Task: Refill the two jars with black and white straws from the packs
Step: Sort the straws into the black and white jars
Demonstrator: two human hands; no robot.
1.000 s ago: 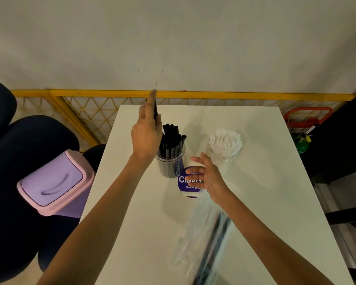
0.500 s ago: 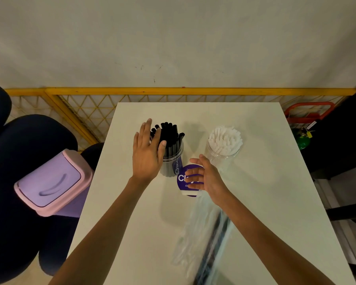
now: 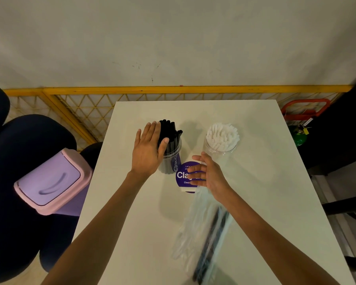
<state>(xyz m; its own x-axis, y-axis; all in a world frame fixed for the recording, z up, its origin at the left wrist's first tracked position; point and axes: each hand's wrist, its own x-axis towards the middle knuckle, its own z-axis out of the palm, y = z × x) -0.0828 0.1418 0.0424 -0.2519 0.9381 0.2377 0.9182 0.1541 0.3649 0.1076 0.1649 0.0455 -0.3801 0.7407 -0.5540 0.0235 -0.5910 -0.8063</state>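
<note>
Touching the black straws (image 3: 171,131) in their jar (image 3: 171,160), left hand (image 3: 147,154) flat, right hand (image 3: 209,175) loose-fingered over the pack (image 3: 201,229)

One head-worn camera looks forward and down, close over the table (image 3: 265,182).

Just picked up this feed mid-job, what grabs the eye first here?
Two clear jars at centre: the jar of black straws on the left, the jar of white straws on the right, both packed full. The left hand lies flat against the black straws; the right hand is open over the purple label of a clear pack lying nearer the person.
</note>
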